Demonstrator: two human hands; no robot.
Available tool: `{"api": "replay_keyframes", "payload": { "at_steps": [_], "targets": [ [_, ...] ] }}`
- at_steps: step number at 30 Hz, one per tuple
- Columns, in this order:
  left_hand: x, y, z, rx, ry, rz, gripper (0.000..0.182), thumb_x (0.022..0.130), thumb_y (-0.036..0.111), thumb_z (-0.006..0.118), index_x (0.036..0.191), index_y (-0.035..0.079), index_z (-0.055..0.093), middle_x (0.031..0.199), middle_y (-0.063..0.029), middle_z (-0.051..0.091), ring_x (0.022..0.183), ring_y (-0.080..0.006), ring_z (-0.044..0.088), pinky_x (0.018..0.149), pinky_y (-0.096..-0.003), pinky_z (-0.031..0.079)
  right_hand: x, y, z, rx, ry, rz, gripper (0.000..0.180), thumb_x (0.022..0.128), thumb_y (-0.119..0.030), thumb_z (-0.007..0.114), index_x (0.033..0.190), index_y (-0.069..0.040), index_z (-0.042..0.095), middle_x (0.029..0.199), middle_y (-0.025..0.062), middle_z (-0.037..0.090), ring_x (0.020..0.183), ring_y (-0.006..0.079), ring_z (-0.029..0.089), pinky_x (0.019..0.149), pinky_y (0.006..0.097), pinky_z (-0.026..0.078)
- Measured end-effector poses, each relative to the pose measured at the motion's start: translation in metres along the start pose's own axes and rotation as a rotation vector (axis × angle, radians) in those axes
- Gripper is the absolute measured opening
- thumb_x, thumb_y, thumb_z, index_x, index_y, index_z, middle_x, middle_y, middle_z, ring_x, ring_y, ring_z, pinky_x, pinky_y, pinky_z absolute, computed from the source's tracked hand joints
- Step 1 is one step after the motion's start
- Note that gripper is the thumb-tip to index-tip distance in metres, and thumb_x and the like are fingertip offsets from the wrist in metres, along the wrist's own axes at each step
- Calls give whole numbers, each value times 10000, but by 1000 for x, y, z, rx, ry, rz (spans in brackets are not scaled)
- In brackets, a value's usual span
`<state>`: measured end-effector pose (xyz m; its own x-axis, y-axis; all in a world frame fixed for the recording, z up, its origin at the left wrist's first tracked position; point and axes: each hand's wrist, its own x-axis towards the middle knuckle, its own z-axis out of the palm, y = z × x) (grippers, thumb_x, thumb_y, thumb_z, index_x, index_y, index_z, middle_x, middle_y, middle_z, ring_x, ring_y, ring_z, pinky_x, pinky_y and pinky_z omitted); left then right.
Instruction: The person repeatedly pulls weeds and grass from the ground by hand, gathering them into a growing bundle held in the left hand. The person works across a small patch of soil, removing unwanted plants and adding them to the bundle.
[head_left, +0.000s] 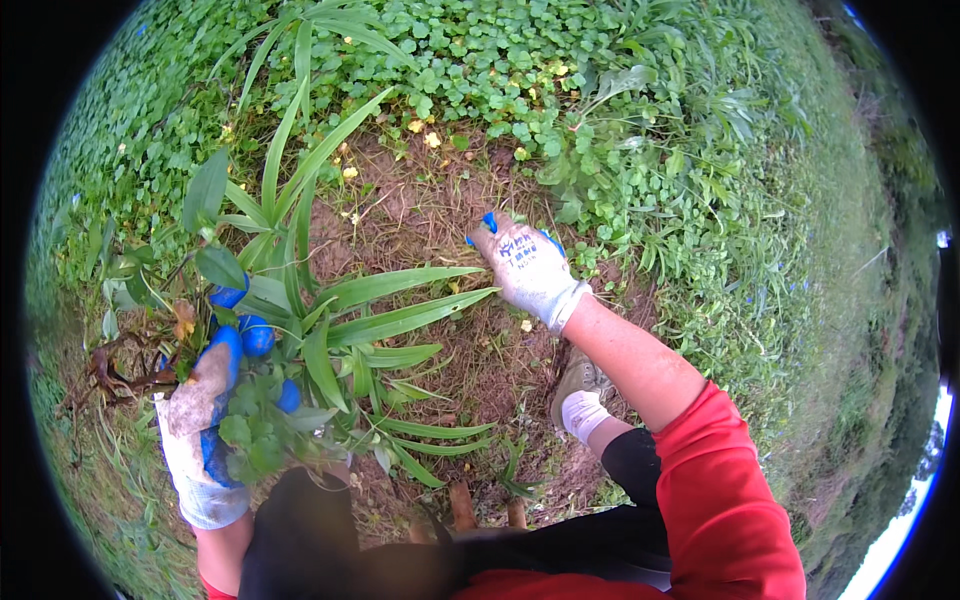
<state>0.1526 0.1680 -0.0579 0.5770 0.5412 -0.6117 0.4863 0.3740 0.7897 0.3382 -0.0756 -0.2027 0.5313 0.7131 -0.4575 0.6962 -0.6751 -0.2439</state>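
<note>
My left hand (206, 397), in a white knit glove with blue coated fingertips and brown soil on it, is closed around a bunch of uprooted weeds (251, 427). Broad leaves, clover-like leaves and dry brown roots stick out of that fist. My right hand (529, 270), in a matching glove with printed writing on its back, reaches down to the reddish-brown soil (420, 191). Its fingers curl towards the ground, and whatever lies under them is hidden. Between my hands a plant with long strap-like leaves (409, 289) spreads out; two leaf tips end beside the right glove.
Dense low green weeds (480, 52) cover the ground ahead and to the right. Another strap-leaved plant (304, 52) grows farther off. My shoe (577, 382) rests on the soil below my right forearm. Short wooden legs (462, 506), perhaps a stool's, stand beneath me.
</note>
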Motion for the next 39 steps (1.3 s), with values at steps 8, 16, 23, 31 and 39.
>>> {"api": "replay_keyframes", "payload": {
  "at_steps": [8,16,23,31,39],
  "targets": [
    [1,-3,-3,49,-43,10,312,906,207,548,1129,-9,576,978,-77,642,778,-150,635,647,-299,529,56,58,6,-203,-36,350,220,783,-103,487,946,-43,621,916,176,654,848,302,650,739,395,520],
    [0,12,7,-80,-1,-130,331,907,219,546,1178,29,539,949,-70,645,717,-173,627,617,-318,521,-35,14,20,-112,-320,86,243,670,-157,565,886,-64,626,837,156,655,814,297,645,716,424,511],
    [-8,14,10,-107,-17,-83,331,904,223,553,1165,20,544,942,-77,652,679,-183,622,596,-317,518,24,19,-28,-494,100,-21,130,685,-145,577,773,-113,667,1144,113,575,982,257,538,735,385,428],
    [4,13,13,-117,27,-198,293,903,222,559,1104,9,559,906,-68,643,655,-172,616,559,-316,519,99,84,-31,-517,113,197,272,769,-125,522,1014,-43,611,1174,146,552,1072,313,555,752,432,498],
    [18,5,22,-46,129,-136,265,908,212,550,1059,-2,585,869,-61,634,608,-149,626,478,-281,527,117,114,-19,-254,-15,337,308,767,-147,542,1030,13,548,1041,227,609,938,328,620,825,393,495]
  ]
}}
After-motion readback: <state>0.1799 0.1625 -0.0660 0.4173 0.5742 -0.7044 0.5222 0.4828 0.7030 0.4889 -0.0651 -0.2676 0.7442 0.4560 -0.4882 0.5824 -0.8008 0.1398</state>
